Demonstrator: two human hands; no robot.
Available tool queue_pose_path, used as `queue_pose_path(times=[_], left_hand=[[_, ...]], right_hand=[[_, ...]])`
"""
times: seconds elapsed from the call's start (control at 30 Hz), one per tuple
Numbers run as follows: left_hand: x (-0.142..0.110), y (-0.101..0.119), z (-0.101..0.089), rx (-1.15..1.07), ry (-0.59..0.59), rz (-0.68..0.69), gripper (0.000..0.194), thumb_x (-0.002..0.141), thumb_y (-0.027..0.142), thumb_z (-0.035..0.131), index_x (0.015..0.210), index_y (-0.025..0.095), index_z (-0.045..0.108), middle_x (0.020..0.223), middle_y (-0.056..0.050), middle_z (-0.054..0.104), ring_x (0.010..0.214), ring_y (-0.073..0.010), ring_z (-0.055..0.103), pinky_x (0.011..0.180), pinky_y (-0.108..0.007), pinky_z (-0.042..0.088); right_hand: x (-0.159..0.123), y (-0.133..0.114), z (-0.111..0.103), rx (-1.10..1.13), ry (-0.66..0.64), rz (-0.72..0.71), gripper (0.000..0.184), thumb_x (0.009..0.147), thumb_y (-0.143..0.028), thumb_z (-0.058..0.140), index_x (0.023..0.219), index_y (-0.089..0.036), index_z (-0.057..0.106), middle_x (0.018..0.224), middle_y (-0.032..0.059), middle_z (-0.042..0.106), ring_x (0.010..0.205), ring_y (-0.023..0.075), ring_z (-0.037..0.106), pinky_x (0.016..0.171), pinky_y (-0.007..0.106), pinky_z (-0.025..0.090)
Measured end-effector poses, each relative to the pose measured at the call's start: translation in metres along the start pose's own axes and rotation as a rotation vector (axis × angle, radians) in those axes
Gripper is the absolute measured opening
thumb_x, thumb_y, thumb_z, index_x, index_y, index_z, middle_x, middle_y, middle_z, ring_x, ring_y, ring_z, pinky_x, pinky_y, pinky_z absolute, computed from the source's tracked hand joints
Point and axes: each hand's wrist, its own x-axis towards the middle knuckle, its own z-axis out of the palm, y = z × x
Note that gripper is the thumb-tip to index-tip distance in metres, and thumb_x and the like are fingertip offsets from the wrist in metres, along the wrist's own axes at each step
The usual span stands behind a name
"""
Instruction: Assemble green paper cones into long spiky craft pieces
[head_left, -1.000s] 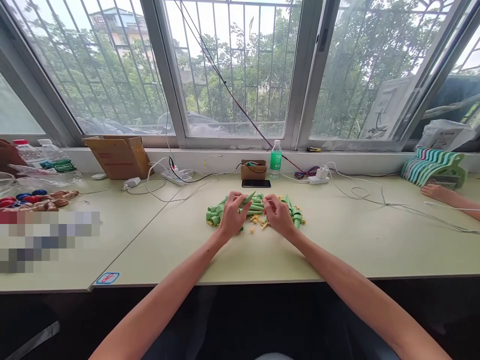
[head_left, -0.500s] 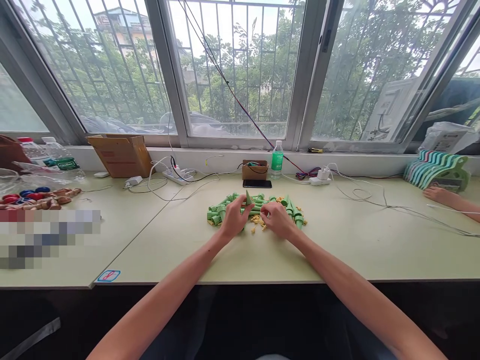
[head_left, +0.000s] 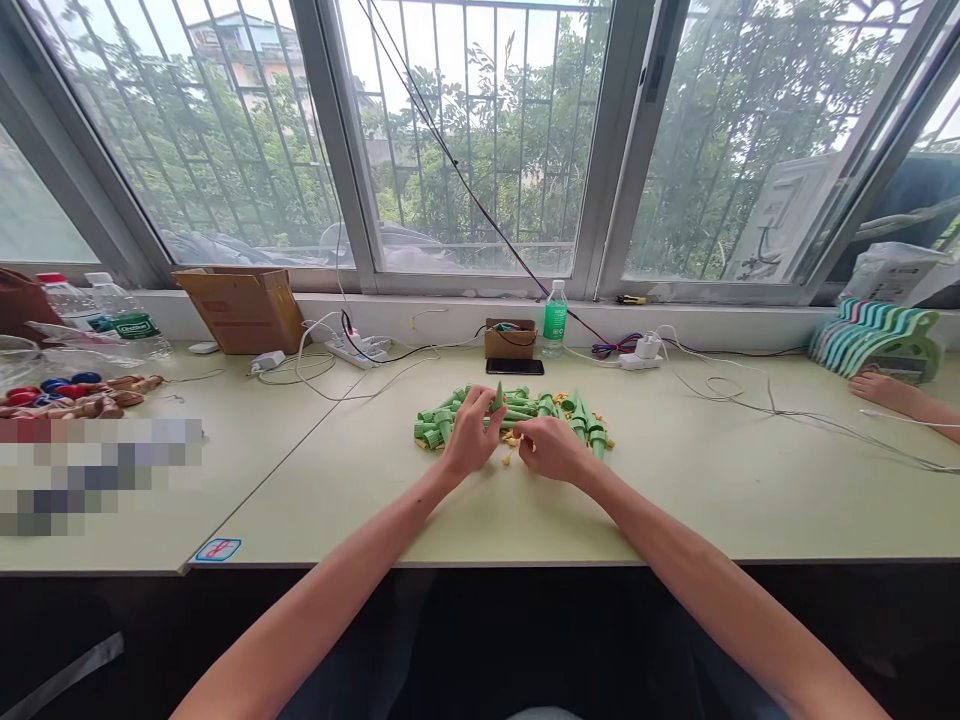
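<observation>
A heap of green cone-shaped plastic pieces (head_left: pixel 442 420) lies on the pale green table (head_left: pixel 675 490), with small yellow bits (head_left: pixel 511 440) scattered among them. My left hand (head_left: pixel 469 435) is closed around one green cone piece (head_left: pixel 497 397), its pointed tip standing upward. My right hand (head_left: pixel 553 448) rests just to the right with fingers curled down over the yellow bits; what it pinches is hidden.
A black phone (head_left: pixel 514 367), a small brown box (head_left: pixel 509 339) and a water bottle (head_left: pixel 554 320) stand behind the heap. Cables and a power strip (head_left: pixel 358 351) run along the sill. A cardboard box (head_left: pixel 241 308) is at left; another person's hand (head_left: pixel 881 388) lies by stacked hangers (head_left: pixel 874 335) at right.
My left hand has tipped the green cone piece from lying sideways to pointing upward. My right hand has dropped lower and slightly left onto the yellow bits.
</observation>
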Motion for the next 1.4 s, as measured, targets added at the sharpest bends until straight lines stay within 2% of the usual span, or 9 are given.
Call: queue_pose_path(times=[0.13,0.27,0.43,0.6,0.9,1.03,1.17,1.4], left_hand=[[0.0,0.0,0.0,0.013,0.0,0.009,0.007,0.092,0.022,0.048,0.091,0.02,0.055,0.094,-0.005,0.056,0.086,-0.017,0.056,0.071,-0.031,0.052],[-0.001,-0.001,0.001,0.017,-0.005,0.011,0.005,0.091,0.022,0.048,0.091,0.02,0.053,0.092,-0.004,0.057,0.083,-0.0165,0.056,0.07,-0.03,0.051],[-0.002,-0.001,0.002,0.006,-0.006,-0.007,0.006,0.091,0.024,0.048,0.093,0.021,0.053,0.091,-0.004,0.057,0.083,-0.0166,0.056,0.07,-0.03,0.051],[-0.003,-0.001,0.003,-0.002,-0.003,-0.014,0.009,0.09,0.025,0.049,0.095,0.021,0.054,0.089,-0.004,0.06,0.08,-0.0162,0.057,0.068,-0.029,0.051],[-0.002,0.0,0.004,-0.009,-0.024,-0.02,0.01,0.09,0.029,0.049,0.094,0.02,0.054,0.086,-0.003,0.061,0.075,-0.0157,0.057,0.066,-0.028,0.05],[-0.002,0.0,0.003,0.003,-0.038,-0.025,0.01,0.091,0.029,0.05,0.092,0.02,0.054,0.084,-0.002,0.061,0.072,-0.0145,0.056,0.065,-0.026,0.049],[-0.002,0.0,0.004,0.001,-0.035,-0.034,0.012,0.091,0.03,0.049,0.09,0.02,0.055,0.084,-0.003,0.061,0.074,-0.0153,0.057,0.066,-0.028,0.05],[0.001,0.004,0.003,-0.13,-0.009,-0.14,0.016,0.091,0.035,0.049,0.088,0.02,0.056,0.087,-0.004,0.065,0.079,-0.0164,0.062,0.067,-0.028,0.054]], right_hand=[[-0.002,0.0,-0.002,-0.057,-0.038,-0.002,0.017,0.07,-0.007,0.048,0.067,-0.021,0.057,0.066,0.0039,0.062,0.058,0.0176,0.054,0.051,0.028,0.026],[-0.003,-0.002,-0.005,-0.052,-0.076,-0.028,0.018,0.068,-0.008,0.051,0.074,-0.021,0.062,0.074,0.0047,0.064,0.063,0.0174,0.055,0.052,0.027,0.027],[-0.003,-0.002,-0.005,-0.074,-0.107,-0.047,0.02,0.072,-0.011,0.053,0.084,-0.021,0.065,0.082,0.0051,0.062,0.063,0.016,0.054,0.053,0.027,0.027],[-0.002,0.003,-0.001,-0.079,-0.127,-0.048,0.025,0.07,-0.005,0.052,0.086,-0.021,0.064,0.084,0.0044,0.059,0.059,0.0136,0.051,0.052,0.026,0.027],[-0.001,0.007,0.004,-0.025,-0.128,-0.057,0.008,0.084,-0.013,0.057,0.083,-0.02,0.062,0.084,0.0041,0.056,0.059,0.0122,0.049,0.054,0.025,0.031],[-0.001,0.007,0.006,-0.022,-0.133,-0.053,0.007,0.087,-0.015,0.055,0.082,-0.019,0.058,0.085,0.004,0.053,0.06,0.0122,0.048,0.054,0.025,0.032],[-0.001,0.005,0.008,0.033,-0.103,-0.046,0.007,0.09,-0.014,0.048,0.086,-0.019,0.053,0.089,0.0042,0.049,0.063,0.0127,0.048,0.057,0.025,0.036],[0.002,0.002,0.004,0.268,0.042,-0.02,0.009,0.095,-0.019,0.039,0.092,-0.019,0.047,0.098,0.0072,0.048,0.077,0.0158,0.051,0.07,0.029,0.044]])
